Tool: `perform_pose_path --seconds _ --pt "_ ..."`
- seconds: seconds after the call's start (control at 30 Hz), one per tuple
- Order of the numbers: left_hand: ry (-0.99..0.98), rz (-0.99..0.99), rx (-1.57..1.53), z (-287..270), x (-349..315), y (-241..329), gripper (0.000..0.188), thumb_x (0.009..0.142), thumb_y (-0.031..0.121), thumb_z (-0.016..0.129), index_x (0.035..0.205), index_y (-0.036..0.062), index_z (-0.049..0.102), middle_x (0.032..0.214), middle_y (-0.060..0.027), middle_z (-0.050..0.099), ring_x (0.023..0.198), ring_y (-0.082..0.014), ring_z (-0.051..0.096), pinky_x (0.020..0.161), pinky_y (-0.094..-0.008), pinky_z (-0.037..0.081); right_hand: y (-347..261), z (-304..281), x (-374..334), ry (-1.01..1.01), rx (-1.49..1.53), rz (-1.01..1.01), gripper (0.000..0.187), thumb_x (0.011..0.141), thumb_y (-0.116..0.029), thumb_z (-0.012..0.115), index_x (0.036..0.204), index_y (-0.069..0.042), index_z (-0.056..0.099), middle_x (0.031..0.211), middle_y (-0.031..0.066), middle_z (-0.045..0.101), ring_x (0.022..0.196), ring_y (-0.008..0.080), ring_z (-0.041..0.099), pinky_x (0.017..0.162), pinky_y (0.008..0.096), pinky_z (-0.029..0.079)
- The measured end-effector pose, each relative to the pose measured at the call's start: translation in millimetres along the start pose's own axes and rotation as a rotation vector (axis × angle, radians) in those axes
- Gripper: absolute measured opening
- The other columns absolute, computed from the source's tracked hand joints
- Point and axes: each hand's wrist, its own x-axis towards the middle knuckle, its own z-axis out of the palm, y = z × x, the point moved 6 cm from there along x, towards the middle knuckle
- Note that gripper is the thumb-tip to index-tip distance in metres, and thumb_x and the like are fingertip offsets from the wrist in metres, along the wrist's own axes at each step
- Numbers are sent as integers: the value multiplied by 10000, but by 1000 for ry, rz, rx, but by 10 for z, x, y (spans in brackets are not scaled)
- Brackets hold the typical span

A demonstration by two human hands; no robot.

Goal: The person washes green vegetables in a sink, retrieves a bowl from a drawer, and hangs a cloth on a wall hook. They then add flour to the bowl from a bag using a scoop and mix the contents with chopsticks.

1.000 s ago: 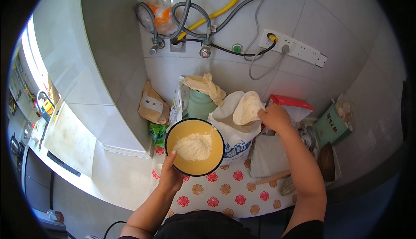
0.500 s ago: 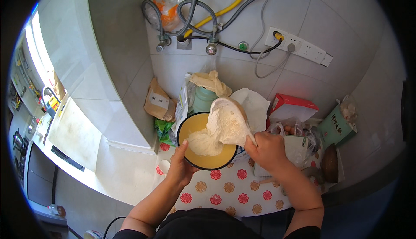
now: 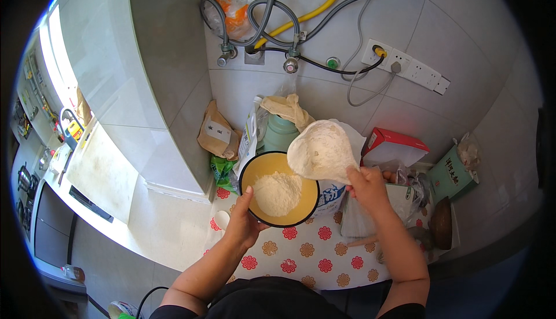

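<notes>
My left hand (image 3: 243, 222) grips the near left rim of a round bowl (image 3: 311, 196), yellow inside with a black edge. White flour (image 3: 278, 194) lies heaped in it. My right hand (image 3: 368, 189) is closed on the handle of a pale, gourd-shaped scoop (image 3: 324, 150), coated inside with flour. The scoop is held over the bowl's right rim, apart from the heap. Behind and below it, a white bag with blue print (image 3: 330, 195) is partly hidden.
Behind the bowl stand a green canister (image 3: 280, 134) with a cloth on top and a brown paper bag (image 3: 218, 131). A red and white box (image 3: 395, 147), a green box (image 3: 449, 171) and a brown bowl (image 3: 442, 224) are at the right. A white spoon (image 3: 222, 220) lies on the flowered tablecloth (image 3: 278, 255).
The scoop, tipped into the bowl before, has moved up and right and is turned more level. Flour has settled into a rounded heap. My left hand keeps hold of the bowl.
</notes>
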Motion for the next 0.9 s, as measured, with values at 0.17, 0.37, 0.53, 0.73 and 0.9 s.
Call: perform_pose_path --seconds 0.17,0.37,0.53,0.73,0.9 --pt "6 -13 -27 30 -5 3 694 889 572 504 1385 107 368 1341 -93 497 1196 -226 532 866 -417 525 -5 -81 12 12 -3 -15 377 892 -270 582 684 40 631 559 38 586 493 94 521 466 267 412" --pt "-18 -14 -18 83 8 8 711 890 575 495 1397 98 352 1348 -95 494 1211 -232 523 888 -422 518 -317 36 -229 34 -400 -473 350 846 -225 620 598 15 559 508 120 539 424 208 523 442 351 410" --pt "-35 -17 -17 109 -12 8 718 889 572 493 1402 91 343 1345 -99 498 1199 -232 536 889 -415 522 -469 159 -400 157 -677 -814 326 773 -185 662 541 -36 487 498 138 520 409 316 521 401 389 419" --pt "-8 -19 -6 101 -42 14 712 896 564 485 1402 84 339 1349 -109 493 1199 -239 537 881 -420 528 -480 235 -422 178 -675 -876 306 755 -182 662 547 -49 481 498 123 514 396 301 521 387 385 425" --pt "-23 -14 -2 82 -43 -1 710 897 569 480 1398 84 345 1340 -106 502 1192 -238 543 868 -418 535 -455 264 -436 161 -705 -855 299 750 -186 664 555 -48 486 498 115 511 401 298 526 388 385 430"
